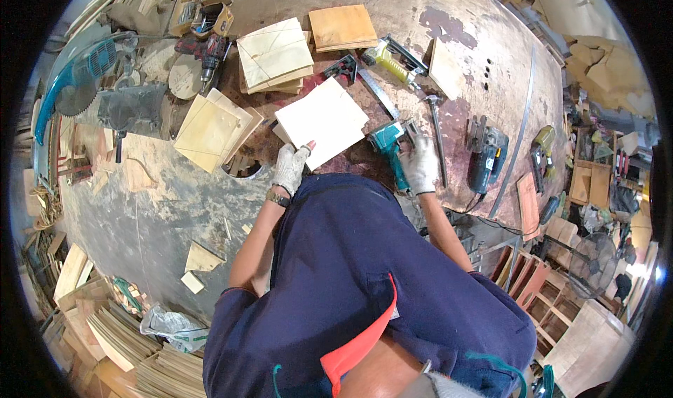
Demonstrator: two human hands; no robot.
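Note:
A stack of pale square wooden boards [326,121] lies on the worktable in front of me. My gloved left hand [291,167] grips its near left edge, with the thumb over the top board. My gloved right hand [419,165] is smeared by motion, right beside a teal-and-black power tool [388,140] whose exact kind I cannot make out. Whether the fingers wrap round that tool does not show. To the right of this hand lies a hammer [436,135] with a long dark handle. A metal ruler [378,94] lies between the boards and the tool.
More board stacks stand at the back [275,55] and left [214,130]. A cordless drill [210,58], a yellow-green air tool [392,65] and a blue jigsaw [488,161] lie around. A circular saw blade [76,98] is at far left. A hole [242,168] opens in the tabletop.

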